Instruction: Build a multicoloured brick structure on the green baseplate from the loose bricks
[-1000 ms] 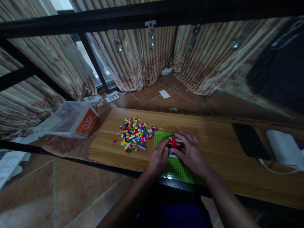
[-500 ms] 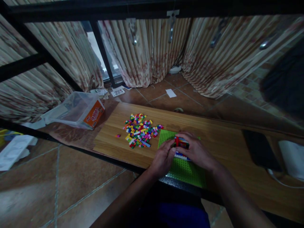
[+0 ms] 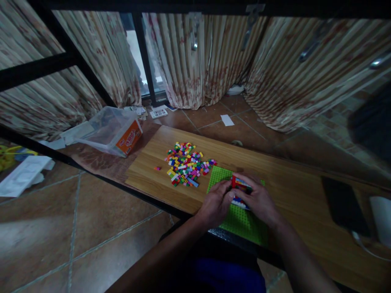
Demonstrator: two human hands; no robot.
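A green studded baseplate [image 3: 236, 219] lies on the wooden board [image 3: 152, 179] near its front edge. On it stands a small multicoloured brick build [image 3: 240, 185] with a red brick on top. My left hand [image 3: 215, 203] presses against the build's left side with its fingers curled. My right hand [image 3: 259, 201] wraps round its right side and covers part of it. A pile of several loose coloured bricks [image 3: 186, 165] lies just left of the plate, and one stray pink brick [image 3: 157, 168] sits further left.
A clear plastic tub [image 3: 106, 130] with an orange label lies on its side at the board's left. A dark phone [image 3: 343, 205] and a white object [image 3: 381, 215] with a cable are on the right. Black metal bars cross overhead; curtains hang behind.
The view has swung left and down, so everything sits further right in the picture. Both hands stay closed around the brick build on the green plate.
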